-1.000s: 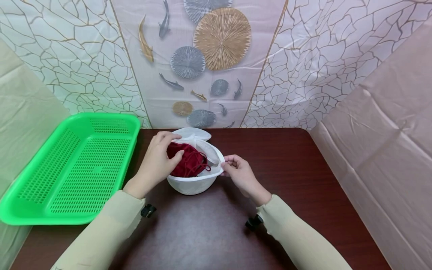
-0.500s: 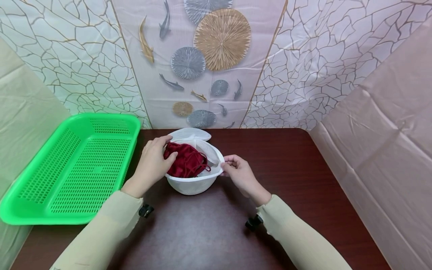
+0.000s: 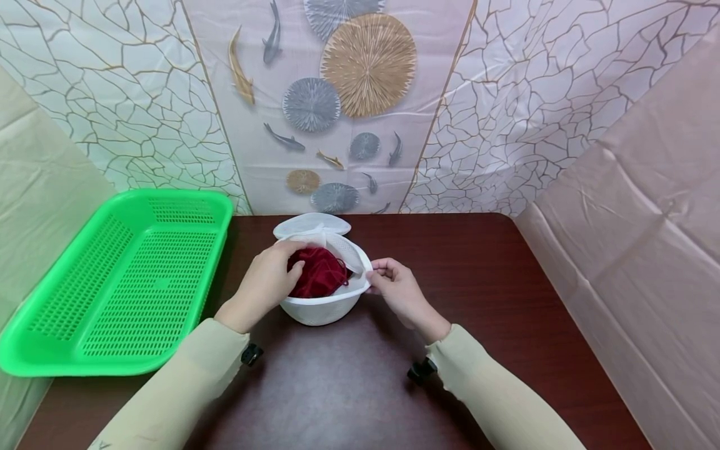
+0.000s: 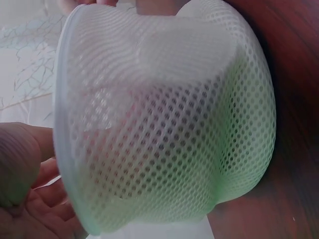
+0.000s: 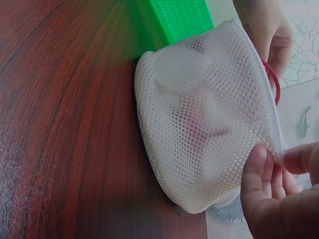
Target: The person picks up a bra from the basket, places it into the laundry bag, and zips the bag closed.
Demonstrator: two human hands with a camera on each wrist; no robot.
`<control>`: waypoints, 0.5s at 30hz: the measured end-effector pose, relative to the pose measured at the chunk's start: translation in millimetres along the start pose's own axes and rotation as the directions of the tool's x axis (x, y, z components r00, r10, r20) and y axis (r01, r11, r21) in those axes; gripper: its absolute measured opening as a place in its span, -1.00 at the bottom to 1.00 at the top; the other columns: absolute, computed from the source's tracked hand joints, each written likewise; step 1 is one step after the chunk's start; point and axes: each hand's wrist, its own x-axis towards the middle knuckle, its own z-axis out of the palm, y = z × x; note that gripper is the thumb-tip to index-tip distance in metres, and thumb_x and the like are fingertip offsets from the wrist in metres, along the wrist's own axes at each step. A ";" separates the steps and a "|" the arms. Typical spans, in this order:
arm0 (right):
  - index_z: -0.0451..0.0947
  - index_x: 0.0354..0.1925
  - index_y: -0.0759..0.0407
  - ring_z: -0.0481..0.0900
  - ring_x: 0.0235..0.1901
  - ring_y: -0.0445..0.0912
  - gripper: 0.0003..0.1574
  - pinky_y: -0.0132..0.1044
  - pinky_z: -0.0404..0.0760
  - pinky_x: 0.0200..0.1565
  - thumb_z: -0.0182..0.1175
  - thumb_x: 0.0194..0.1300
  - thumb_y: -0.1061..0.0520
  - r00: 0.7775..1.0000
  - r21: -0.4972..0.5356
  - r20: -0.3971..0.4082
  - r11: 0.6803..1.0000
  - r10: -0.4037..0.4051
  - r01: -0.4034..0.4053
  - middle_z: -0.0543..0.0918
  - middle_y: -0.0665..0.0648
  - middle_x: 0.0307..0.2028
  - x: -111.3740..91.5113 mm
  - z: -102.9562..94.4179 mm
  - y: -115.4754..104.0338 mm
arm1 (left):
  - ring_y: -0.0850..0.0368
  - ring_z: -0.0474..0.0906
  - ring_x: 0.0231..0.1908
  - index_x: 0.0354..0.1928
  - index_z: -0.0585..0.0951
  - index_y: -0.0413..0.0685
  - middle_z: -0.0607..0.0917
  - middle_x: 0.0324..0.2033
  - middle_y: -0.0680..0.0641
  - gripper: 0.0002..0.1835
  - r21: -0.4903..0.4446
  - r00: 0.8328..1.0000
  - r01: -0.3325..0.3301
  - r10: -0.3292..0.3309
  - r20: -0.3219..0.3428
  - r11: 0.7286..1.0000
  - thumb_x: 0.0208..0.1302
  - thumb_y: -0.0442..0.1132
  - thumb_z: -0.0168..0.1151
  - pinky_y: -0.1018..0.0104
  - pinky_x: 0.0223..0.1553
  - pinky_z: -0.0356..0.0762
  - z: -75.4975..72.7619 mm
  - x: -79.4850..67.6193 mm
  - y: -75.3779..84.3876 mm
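A white mesh laundry bag (image 3: 320, 312) stands on the table with its zipped lid (image 3: 312, 225) folded back. Inside sits a dark red satiny garment (image 3: 317, 272) with thin straps; its exact kind does not show. At the bag's left side, my left hand (image 3: 270, 278) reaches over the rim and grips the red cloth between thumb and fingers, their tips partly hidden. My right hand (image 3: 399, 290) pinches the bag's rim at the right. In the right wrist view, a red strap (image 5: 273, 82) loops out beside the left hand.
A green plastic basket (image 3: 163, 284) with slotted sides stands at the left of the dark wooden table (image 3: 478, 281). A patterned cloth backdrop (image 3: 495, 125) rises behind the table, with plain beige cloth (image 3: 647, 219) on the right.
My left hand first drew back left, then came right and lower into the bag. The red garment has shifted right and sits lower. My right hand stays at the rim.
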 end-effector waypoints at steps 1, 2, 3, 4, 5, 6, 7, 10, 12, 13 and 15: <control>0.42 -0.02 0.51 0.59 -0.34 -0.09 -0.73 -0.17 0.65 -0.17 0.12 0.33 0.39 1.000 0.002 -0.004 1.000 -0.006 0.006 0.54 0.30 -0.22 0.4 -0.4 1.7 | -0.08 0.55 0.03 0.14 0.58 -0.13 0.63 0.04 -0.13 -0.62 0.012 1.000 -0.012 0.012 0.007 1.000 0.27 -0.31 0.22 -0.02 0.05 0.48 2.3 0.3 0.7; 0.43 -0.02 0.49 0.60 -0.35 -0.09 -0.74 -0.20 0.65 -0.19 0.13 0.33 0.38 1.000 0.004 -0.008 1.000 -0.009 0.009 0.54 0.29 -0.23 2.0 -1.3 4.9 | -0.08 0.56 0.02 0.13 0.58 -0.15 0.63 0.03 -0.13 -0.63 0.028 1.000 -0.021 0.021 0.017 0.999 0.27 -0.31 0.22 -0.01 0.04 0.49 4.6 0.6 1.3; 0.44 -0.03 0.48 0.60 -0.35 -0.09 -0.74 -0.21 0.65 -0.21 0.13 0.33 0.37 1.000 0.004 -0.011 1.000 -0.010 0.010 0.54 0.28 -0.23 3.8 -1.9 8.5 | -0.08 0.57 0.01 0.12 0.59 -0.16 0.64 0.02 -0.13 -0.64 0.046 0.999 -0.030 0.029 0.028 0.999 0.26 -0.32 0.22 -0.01 0.03 0.50 7.1 0.8 1.1; 0.45 -0.03 0.47 0.60 -0.35 -0.09 -0.75 -0.23 0.65 -0.22 0.14 0.33 0.37 1.000 0.005 -0.014 1.000 -0.014 0.014 0.54 0.27 -0.24 6.0 -2.9 12.7 | -0.08 0.58 0.00 0.10 0.59 -0.18 0.65 0.00 -0.13 -0.65 0.063 0.999 -0.035 0.033 0.037 0.997 0.26 -0.32 0.22 0.00 0.02 0.50 9.2 0.8 1.1; 0.45 -0.04 0.46 0.60 -0.35 -0.09 -0.75 -0.23 0.65 -0.23 0.14 0.33 0.37 1.000 0.006 -0.014 1.000 -0.014 0.014 0.54 0.27 -0.24 5.8 -2.5 12.6 | -0.08 0.58 0.00 0.09 0.59 -0.20 0.66 0.00 -0.13 -0.65 0.074 0.998 -0.040 0.037 0.048 0.996 0.26 -0.32 0.22 0.00 0.02 0.50 10.6 0.6 1.1; 0.45 -0.04 0.46 0.60 -0.35 -0.09 -0.75 -0.23 0.65 -0.23 0.14 0.33 0.37 1.000 0.005 -0.015 1.000 -0.013 0.013 0.54 0.27 -0.24 5.6 -2.4 12.6 | -0.08 0.58 0.00 0.09 0.59 -0.20 0.65 0.00 -0.14 -0.65 0.080 0.998 -0.038 0.034 0.056 0.996 0.26 -0.32 0.22 0.00 0.02 0.50 11.5 0.4 0.8; 0.45 -0.03 0.46 0.60 -0.35 -0.09 -0.75 -0.22 0.65 -0.22 0.14 0.33 0.37 1.000 0.006 -0.014 1.000 -0.011 0.011 0.54 0.28 -0.24 5.5 -2.3 12.8 | -0.07 0.57 0.02 0.10 0.59 -0.21 0.65 0.00 -0.14 -0.65 0.083 0.998 -0.036 0.031 0.060 0.996 0.27 -0.31 0.22 0.00 0.04 0.49 12.4 0.3 -0.2; 0.44 -0.02 0.47 0.60 -0.35 -0.09 -0.73 -0.21 0.65 -0.21 0.14 0.33 0.37 1.000 0.010 -0.012 1.000 -0.006 0.006 0.54 0.29 -0.23 5.6 -3.1 13.1 | -0.06 0.55 0.04 0.10 0.59 -0.18 0.64 0.01 -0.13 -0.65 0.060 0.999 -0.024 0.022 0.043 0.998 0.28 -0.30 0.20 -0.01 0.06 0.47 12.1 0.3 -3.9; 0.43 0.00 0.48 0.60 -0.35 -0.09 -0.72 -0.20 0.65 -0.20 0.14 0.33 0.36 1.000 0.010 -0.008 1.000 -0.001 0.001 0.54 0.30 -0.21 5.5 -4.0 12.4 | -0.06 0.53 0.06 0.10 0.59 -0.16 0.63 0.02 -0.13 -0.66 0.038 0.999 -0.036 0.036 0.016 0.999 0.28 -0.30 0.18 0.00 0.10 0.44 10.9 0.4 -7.0; 0.43 0.00 0.48 0.59 -0.35 -0.09 -0.71 -0.19 0.65 -0.18 0.14 0.33 0.36 1.000 0.011 -0.006 1.000 0.003 -0.003 0.54 0.31 -0.20 5.6 -4.5 12.1 | -0.07 0.52 0.06 0.09 0.59 -0.15 0.63 0.02 -0.13 -0.66 0.030 0.999 -0.045 0.045 0.000 0.999 0.28 -0.29 0.18 0.01 0.10 0.43 9.8 0.6 -8.2; 0.43 0.01 0.49 0.59 -0.34 -0.09 -0.70 -0.14 0.64 -0.15 0.13 0.34 0.37 1.000 0.007 0.000 1.000 0.010 -0.010 0.54 0.32 -0.19 5.8 -5.4 11.0 | -0.09 0.49 0.06 0.08 0.60 -0.15 0.62 0.02 -0.13 -0.67 0.015 0.997 -0.065 0.066 -0.031 0.998 0.28 -0.29 0.17 0.01 0.12 0.40 7.1 0.6 -10.2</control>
